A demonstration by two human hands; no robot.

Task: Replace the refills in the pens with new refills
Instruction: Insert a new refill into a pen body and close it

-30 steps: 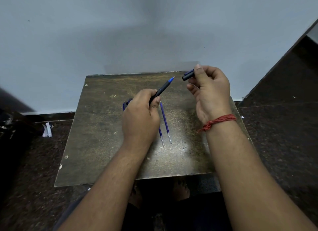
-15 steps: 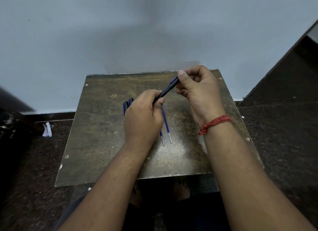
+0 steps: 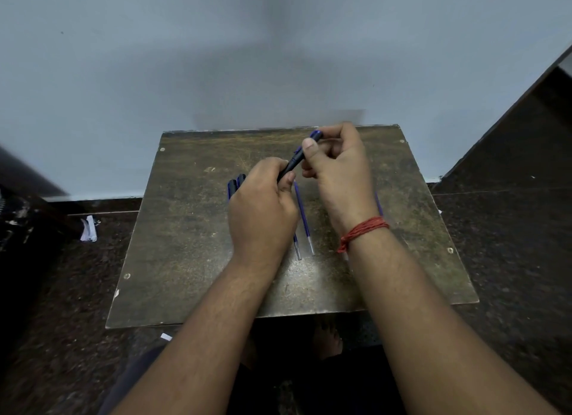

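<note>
Nearest: both forearms reach in over the near edge of the table (image 3: pixel 192 260), a red thread (image 3: pixel 362 230) on the R wrist. On the table betw. the wrists lie two refills (image 3: pixel 305 225), side by side, thin ends toward the person; likely kept w/in reach for the swap, but whether new or used cannot be told. L hand (image 3: pixel 263 210) is fisted round the lower barrel of a pen (image 3: pixel 294 160), holding it tilted up and away, prob. to steady it while the other hand works the far end. Beside the L hand, two more pens (image 3: pixel 235 182) lie on the table, mostly hidden. Farthest: R hand (image 3: pixel 337 167) pinches the pen's upper end, thumb on the barrel and fingers curled round the blue end. Judged: cap going on or being seated; joint itself is hidden.
</note>
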